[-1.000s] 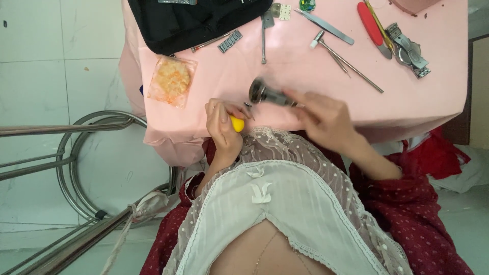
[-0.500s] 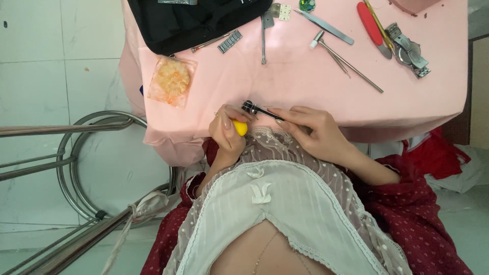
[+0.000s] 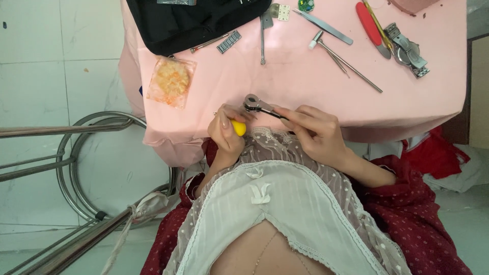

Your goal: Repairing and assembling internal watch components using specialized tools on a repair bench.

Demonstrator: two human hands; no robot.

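Fingers (image 3: 298, 116) of the right hand (image 3: 318, 135) are pinching a small metal tool (image 3: 257, 105) at centre frame, above the pink counter (image 3: 285, 81) edge. The left hand (image 3: 226, 135) is gripping a yellow handle (image 3: 238, 127). The tool is likely risking slipping off into the lap.

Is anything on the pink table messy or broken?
Nothing looks broken or spilled. The tools lie loosely scattered along the far side of the pink table: tweezers, a small hammer, a red-handled tool. The left hand holds a yellow thing, and the right hand holds a small metal tool.
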